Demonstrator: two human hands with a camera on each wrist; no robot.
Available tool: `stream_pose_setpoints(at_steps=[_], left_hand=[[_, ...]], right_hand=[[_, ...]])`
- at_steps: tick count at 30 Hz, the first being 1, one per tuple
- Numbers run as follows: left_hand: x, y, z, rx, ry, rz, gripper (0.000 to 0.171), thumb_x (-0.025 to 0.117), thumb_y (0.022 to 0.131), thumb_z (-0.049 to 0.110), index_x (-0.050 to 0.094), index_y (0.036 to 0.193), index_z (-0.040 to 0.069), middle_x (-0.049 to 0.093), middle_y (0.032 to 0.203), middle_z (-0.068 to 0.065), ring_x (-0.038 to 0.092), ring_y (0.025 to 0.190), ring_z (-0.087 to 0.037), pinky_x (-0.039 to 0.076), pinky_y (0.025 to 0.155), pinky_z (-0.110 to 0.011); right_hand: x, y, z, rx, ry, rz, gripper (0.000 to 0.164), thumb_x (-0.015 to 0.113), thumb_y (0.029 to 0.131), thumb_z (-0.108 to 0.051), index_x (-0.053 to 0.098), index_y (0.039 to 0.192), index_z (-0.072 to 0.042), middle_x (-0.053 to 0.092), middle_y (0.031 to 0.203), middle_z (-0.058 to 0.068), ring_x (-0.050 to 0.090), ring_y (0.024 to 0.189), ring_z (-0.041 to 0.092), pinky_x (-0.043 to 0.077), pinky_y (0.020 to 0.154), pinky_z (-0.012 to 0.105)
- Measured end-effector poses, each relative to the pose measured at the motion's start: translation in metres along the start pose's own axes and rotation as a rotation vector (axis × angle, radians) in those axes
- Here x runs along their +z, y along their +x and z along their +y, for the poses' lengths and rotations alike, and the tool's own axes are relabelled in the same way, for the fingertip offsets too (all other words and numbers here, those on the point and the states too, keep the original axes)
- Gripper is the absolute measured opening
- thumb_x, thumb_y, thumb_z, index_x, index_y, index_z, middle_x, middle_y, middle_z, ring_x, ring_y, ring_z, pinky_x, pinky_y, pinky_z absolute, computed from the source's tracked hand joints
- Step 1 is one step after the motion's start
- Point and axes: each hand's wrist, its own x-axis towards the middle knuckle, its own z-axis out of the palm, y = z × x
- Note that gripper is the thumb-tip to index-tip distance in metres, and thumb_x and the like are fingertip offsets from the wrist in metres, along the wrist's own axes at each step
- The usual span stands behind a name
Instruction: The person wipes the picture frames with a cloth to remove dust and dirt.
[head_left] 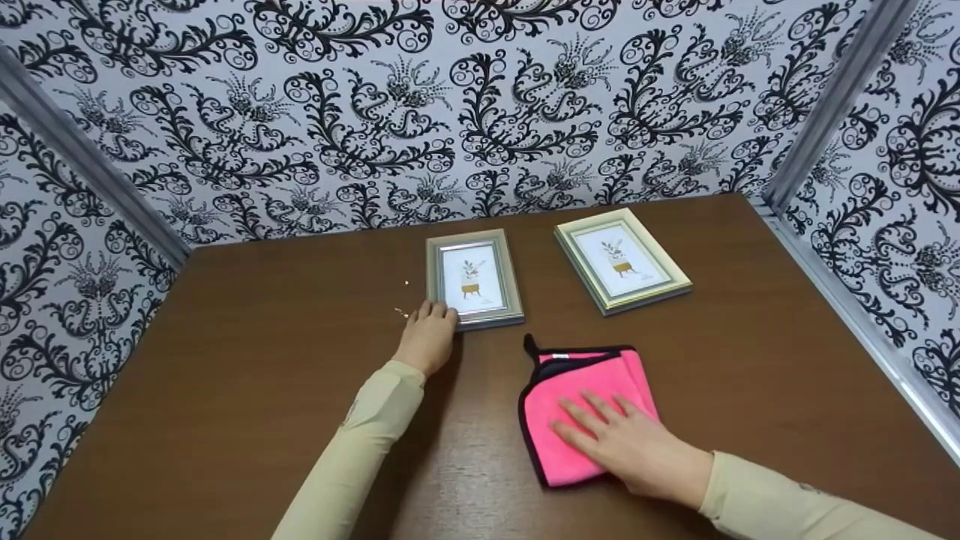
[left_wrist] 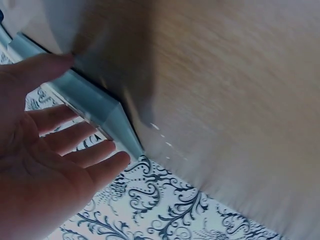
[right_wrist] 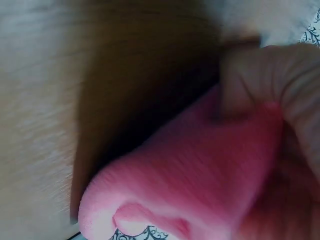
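Observation:
Near the middle of the table lies a picture frame (head_left: 516, 289) holding a print of a vase of flowers. My left hand (head_left: 430, 335) touches its near-left corner. In the left wrist view the thumb (left_wrist: 52, 68) is at one edge of the frame (left_wrist: 95, 100), and the nearly straight, spread fingers (left_wrist: 107, 172) reach over its face. My right hand (head_left: 643, 454) lies over a folded pink cloth (head_left: 551, 457) with black trim and a hanging loop. The right wrist view shows the pink cloth (right_wrist: 190, 160) raised in a fold, with the thumb (right_wrist: 240, 80) tucked under it.
A second picture frame (head_left: 679, 282), cream-edged with a similar print, lies at the back right, turned at an angle. Small pale crumbs (head_left: 401, 312) are scattered left of the first frame. Black-and-white patterned walls (head_left: 390, 150) enclose the brown table (head_left: 247, 375).

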Motion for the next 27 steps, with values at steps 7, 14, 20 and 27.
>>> stream_pose_setpoints(at_steps=[7,14,20,27], left_hand=[[-0.003,-0.003,-0.002,0.048,0.021,0.039,0.033,0.066,0.081,-0.008,0.063,0.111,0.004,0.055,0.114,-0.021,0.05,0.111,-0.04,0.049,0.084,-0.053],[-0.001,-0.006,-0.007,0.104,-0.028,0.06,0.035,0.069,0.075,-0.012,0.064,0.104,0.006,0.058,0.11,-0.024,0.054,0.11,-0.042,0.051,0.082,-0.054],[-0.002,-0.013,-0.003,0.167,-0.038,0.037,0.03,0.069,0.073,-0.013,0.065,0.097,0.006,0.06,0.092,-0.018,0.059,0.09,-0.035,0.054,0.068,-0.049],[-0.007,-0.029,0.01,0.228,-0.018,0.027,0.026,0.068,0.076,-0.011,0.068,0.094,0.007,0.061,0.084,-0.014,0.059,0.087,-0.031,0.055,0.065,-0.044]], right_hand=[[0.004,0.003,0.005,-0.005,-0.025,0.069,0.085,0.08,0.064,0.002,0.047,0.141,-0.013,0.046,0.141,0.018,0.049,0.122,0.041,0.047,0.088,0.055],[-0.013,0.008,0.026,-0.03,0.235,0.07,0.065,0.07,0.07,0.013,0.059,0.13,-0.007,0.058,0.128,0.017,0.057,0.115,0.035,0.05,0.089,0.048],[-0.029,0.014,0.068,-0.015,0.555,0.176,0.048,0.06,0.068,0.018,0.068,0.112,-0.001,0.069,0.106,0.011,0.066,0.096,0.025,0.054,0.081,0.04],[-0.054,0.021,0.123,0.09,0.846,0.243,0.029,0.058,0.072,0.011,0.067,0.094,-0.004,0.063,0.079,0.0,0.056,0.064,0.012,0.049,0.056,0.028]])
